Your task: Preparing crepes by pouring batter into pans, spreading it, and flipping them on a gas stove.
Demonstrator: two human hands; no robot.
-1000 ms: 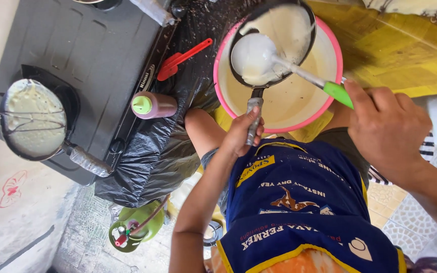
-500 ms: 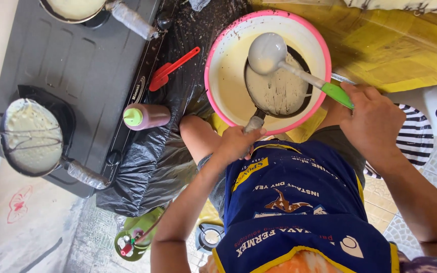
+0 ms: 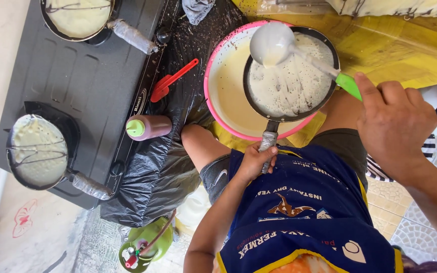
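Note:
My left hand [image 3: 257, 161] grips the wrapped handle of a small black frying pan [image 3: 292, 76], held level over a pink-rimmed basin of pale batter [image 3: 223, 91]. A thin layer of batter coats the pan's inside. My right hand [image 3: 393, 121] holds the green handle of a white ladle [image 3: 271, 44], whose bowl hangs over the pan's far left edge. I am wearing a blue apron [image 3: 304, 212] and my knees flank the basin.
A black two-burner stove [image 3: 77, 81] lies to the left with two pans of batter on it [image 3: 36, 151] [image 3: 79, 17]. A red spatula [image 3: 170, 81] and a squeeze bottle with a green cap [image 3: 147, 127] lie on black plastic sheeting. A green gas cylinder [image 3: 145, 245] stands below.
The pan was tilted over the basin, then lowered into it; now it is level above the basin with a thin batter coat. The ladle has moved from the basin's middle to over the pan.

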